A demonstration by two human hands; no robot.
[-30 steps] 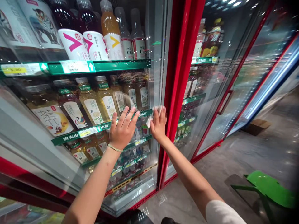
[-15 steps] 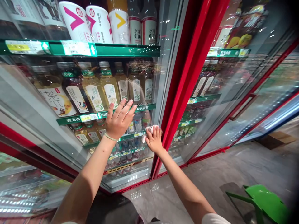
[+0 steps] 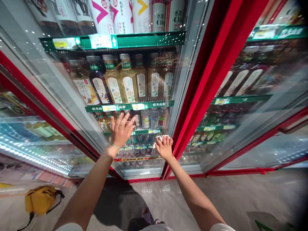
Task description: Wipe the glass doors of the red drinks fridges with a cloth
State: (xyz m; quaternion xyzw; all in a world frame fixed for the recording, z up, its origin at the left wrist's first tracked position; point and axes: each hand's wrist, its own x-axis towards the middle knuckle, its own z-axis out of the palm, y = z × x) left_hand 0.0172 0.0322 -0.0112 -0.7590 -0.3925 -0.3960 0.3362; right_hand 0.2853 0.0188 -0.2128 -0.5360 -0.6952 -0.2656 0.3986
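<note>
My left hand [image 3: 120,131] has its fingers spread in front of the glass door [image 3: 149,171] of a drinks fridge; whether it touches the glass I cannot tell. A thin band circles that wrist. Lower and to the right, my right hand [image 3: 165,147] presses a crumpled white cloth [image 3: 158,138] with dark marks against the glass, close to the red door frame [image 3: 190,106]. Its fingers lie over the cloth. Behind the glass, bottled drinks [image 3: 128,80] stand in rows on shelves with green front strips [image 3: 154,105].
A second fridge door with a red handle [image 3: 292,125] is at the right. On the floor at the lower left lies a yellow bag [image 3: 40,199] with black straps. Part of a green object [image 3: 263,225] shows at the bottom right. My feet [image 3: 146,214] are below.
The view has shifted left, bringing in the yellow bag and pushing the green stool-like object nearly out. My left hand sits lower against the shelves; the cloth remains under my right hand.
</note>
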